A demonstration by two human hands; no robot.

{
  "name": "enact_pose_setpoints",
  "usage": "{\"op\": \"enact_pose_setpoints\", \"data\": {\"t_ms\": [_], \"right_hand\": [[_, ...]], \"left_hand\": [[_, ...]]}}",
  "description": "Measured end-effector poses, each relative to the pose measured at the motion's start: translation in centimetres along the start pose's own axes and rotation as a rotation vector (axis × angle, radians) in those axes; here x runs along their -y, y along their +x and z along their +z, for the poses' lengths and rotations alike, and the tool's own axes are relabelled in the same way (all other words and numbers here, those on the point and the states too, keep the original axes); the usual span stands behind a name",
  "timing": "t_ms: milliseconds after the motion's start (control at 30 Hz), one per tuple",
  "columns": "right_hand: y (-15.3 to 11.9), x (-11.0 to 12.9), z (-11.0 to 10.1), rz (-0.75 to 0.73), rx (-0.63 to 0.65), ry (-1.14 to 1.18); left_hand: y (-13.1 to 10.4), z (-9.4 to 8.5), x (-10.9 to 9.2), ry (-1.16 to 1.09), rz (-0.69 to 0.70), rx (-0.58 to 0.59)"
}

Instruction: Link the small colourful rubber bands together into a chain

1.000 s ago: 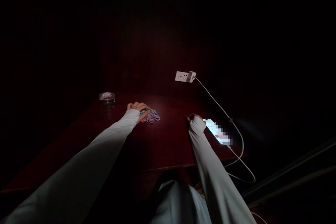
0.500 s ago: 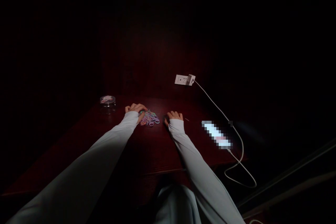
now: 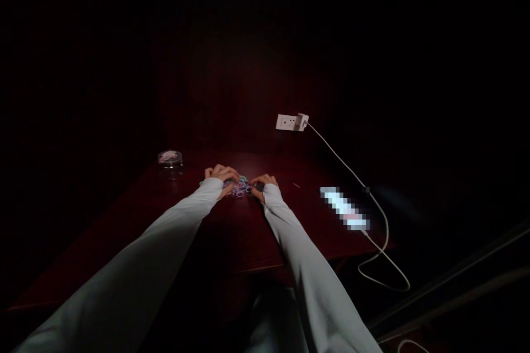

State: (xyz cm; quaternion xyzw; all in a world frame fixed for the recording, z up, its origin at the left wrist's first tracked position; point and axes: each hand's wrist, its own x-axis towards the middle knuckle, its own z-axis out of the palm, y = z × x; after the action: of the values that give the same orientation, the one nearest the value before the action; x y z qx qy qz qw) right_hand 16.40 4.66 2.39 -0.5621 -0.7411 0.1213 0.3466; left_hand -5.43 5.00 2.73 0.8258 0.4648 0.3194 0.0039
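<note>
A small pile of colourful bands or rings (image 3: 240, 190), mostly purple with some green, lies on the dark red table (image 3: 244, 242). My left hand (image 3: 222, 176) rests over the pile's left side, its fingers bent and apart, with the thumb at the near edge. At the right edge of the pile is my right hand (image 3: 264, 183), thumb and forefinger reaching to the bands. Whether a band is between those fingertips is too small and dark to tell.
A round clear container (image 3: 169, 159) with a patterned lid stands at the back left. On the right lies a lit, blurred phone (image 3: 344, 208), its white cable (image 3: 387, 226) running to a charger (image 3: 302, 122) in the wall socket (image 3: 285, 122).
My right hand has moved left to the pile's edge. My left hand has shifted slightly right, covering more of the bands.
</note>
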Motion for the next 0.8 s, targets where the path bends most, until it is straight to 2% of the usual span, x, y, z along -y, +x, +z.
{"op": "enact_pose_setpoints", "data": {"t_ms": [167, 400, 800], "right_hand": [[-0.1, -0.6, 0.3, -0.045, 0.019, 0.027], [-0.2, -0.9, 0.6, -0.105, 0.032, 0.011], [0.0, -0.9, 0.8, -0.144, 0.047, -0.014]], "left_hand": [[0.0, 0.3, 0.0, -0.010, 0.096, 0.073], [0.6, 1.6, 1.0, 0.037, 0.074, 0.108], [0.4, 1.7, 0.7, 0.048, 0.045, 0.078]]}}
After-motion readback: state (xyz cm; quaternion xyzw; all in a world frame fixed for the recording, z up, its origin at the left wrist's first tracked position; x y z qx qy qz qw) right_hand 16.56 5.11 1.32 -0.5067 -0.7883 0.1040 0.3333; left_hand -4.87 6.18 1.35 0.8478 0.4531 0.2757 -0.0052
